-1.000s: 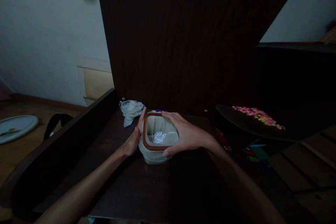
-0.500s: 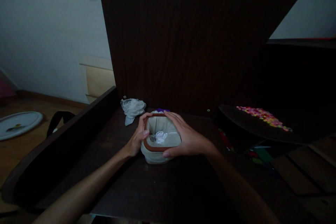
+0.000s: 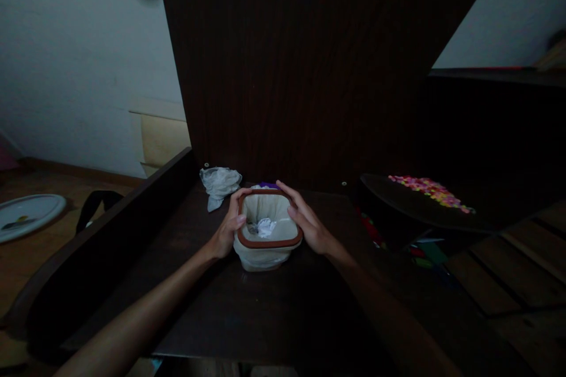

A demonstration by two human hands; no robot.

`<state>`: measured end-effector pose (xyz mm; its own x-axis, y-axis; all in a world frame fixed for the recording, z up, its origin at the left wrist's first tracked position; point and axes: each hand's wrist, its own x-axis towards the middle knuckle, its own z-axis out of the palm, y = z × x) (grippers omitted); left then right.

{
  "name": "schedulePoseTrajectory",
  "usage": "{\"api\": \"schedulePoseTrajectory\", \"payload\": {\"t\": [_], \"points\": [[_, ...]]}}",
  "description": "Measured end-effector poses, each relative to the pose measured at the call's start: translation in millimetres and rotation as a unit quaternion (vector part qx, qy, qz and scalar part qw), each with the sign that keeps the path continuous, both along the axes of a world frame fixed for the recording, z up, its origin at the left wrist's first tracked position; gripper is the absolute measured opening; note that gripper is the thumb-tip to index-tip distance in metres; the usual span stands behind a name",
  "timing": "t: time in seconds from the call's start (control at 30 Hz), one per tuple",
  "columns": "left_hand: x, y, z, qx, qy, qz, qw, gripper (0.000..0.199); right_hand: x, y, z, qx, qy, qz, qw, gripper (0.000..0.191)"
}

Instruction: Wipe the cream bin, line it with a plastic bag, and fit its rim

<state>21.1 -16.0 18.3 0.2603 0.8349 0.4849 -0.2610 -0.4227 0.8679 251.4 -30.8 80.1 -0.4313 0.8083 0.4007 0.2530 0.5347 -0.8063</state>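
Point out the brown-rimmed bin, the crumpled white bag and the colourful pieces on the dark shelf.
Brown-rimmed bin [image 3: 269, 244]: head view, near edge of the rim.
Crumpled white bag [image 3: 220, 181]: head view, bunched upper part.
Colourful pieces [image 3: 430, 191]: head view, middle of the spread.

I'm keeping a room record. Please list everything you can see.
Surface: 1, dark brown, centre
Lined container: 1, pale, brown rim, on surface
Crumpled wad: 1, white, inside container
Crumpled bag: 1, white, surface's back left
Purple item: 1, purple, partly hidden behind container
Upright panel: 1, dark, behind surface
Side board: 1, dark, left
Shelf: 1, dark, right
Small pieces: many, pink, red, yellow, on shelf
Assorted items: several, red, green, below shelf
Slats: several, brown, lower right
Wall: 1, pale, left
Sheet: 1, beige, against wall
Floor: 1, brown, left
Oval dish: 1, white, on floor
Strap: 1, black, right of dish
Left hand: 1, bare, container's left rim
Right hand: 1, bare, container's right rim
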Motion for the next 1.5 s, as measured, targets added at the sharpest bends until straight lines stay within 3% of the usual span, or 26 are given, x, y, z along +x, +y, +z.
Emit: {"api": "schedulePoseTrajectory", "payload": {"t": [0.17, 0.23, 0.33, 0.47, 0.67, 0.83, 0.93, 1.0, 1.07, 1.13, 1.2, 1.27, 1.37, 1.43, 1.5], "points": [[-4, 1, 3.6, 0.005, 0.005, -0.017, 1.0, 0.072, 16, 7, -24.2, -0.049, 0.095, -0.147, 0.983, 0.054], [-5, -1, 6.1, 0.015, 0.006, -0.04, 0.999, 0.08, 23, 6, -34.4, -0.097, 0.066, -0.132, 0.984, 0.059], [-7, -4, 9.9, 0.037, 0.021, -0.061, 0.997, 0.097, 27, 0, -44.2, -0.186, 0.033, -0.048, 0.981, 0.066], [-10, -6, 12.9, 0.055, 0.04, -0.061, 0.996, 0.111, 23, -7, -45.3, -0.256, 0.07, 0.012, 0.964, 0.064], [-10, -11, 21.8, 0.054, 0.069, -0.074, 0.993, 0.131, 20, -6, -48.0, -0.283, 0.145, 0.013, 0.948, 0.058], [-5, -16, 27.7, 0.035, 0.079, -0.074, 0.994, 0.153, 23, -5, -54.1, -0.264, 0.129, 0.01, 0.956, 0.056], [-5, -19, 27.8, 0.037, 0.073, -0.069, 0.994, 0.152, 32, -2, -33.2, -0.199, 0.074, -0.018, 0.977, 0.045], [-6, -19, 26.8, 0.051, 0.078, -0.061, 0.994, 0.148, 36, 0, -4.8, -0.084, 0.07, -0.083, 0.991, 0.033], [-8, -18, 24.8, 0.072, 0.094, -0.058, 0.991, 0.144, 33, -1, 29.4, 0.028, 0.037, -0.086, 0.995, 0.022], [-10, -16, 21.7, 0.092, 0.116, -0.05, 0.988, 0.138, 22, -5, 60.3, 0.097, -0.077, 0.012, 0.992, 0.023], [-13, -13, 17.9, 0.106, 0.134, -0.034, 0.985, 0.128, 6, -9, 80.3, 0.099, -0.226, 0.15, 0.957, 0.031], [-15, -11, 14.1, 0.114, 0.148, -0.014, 0.982, 0.118, -9, -10, 87.8, 0.08, -0.33, 0.237, 0.91, 0.036], [-17, -10, 10.1, 0.114, 0.164, 0.005, 0.98, 0.11, -22, -4, 85.4, 0.089, -0.43, 0.26, 0.86, 0.024], [-18, -9, 9.0, 0.116, 0.17, 0.012, 0.979, 0.11, -29, 3, 81.1, 0.059, -0.451, 0.262, 0.851, 0.024], [-18, -9, 9.1, 0.117, 0.177, 0.017, 0.977, 0.112, -37, 13, 74.2, -0.006, -0.426, 0.266, 0.865, 0.021]]}}
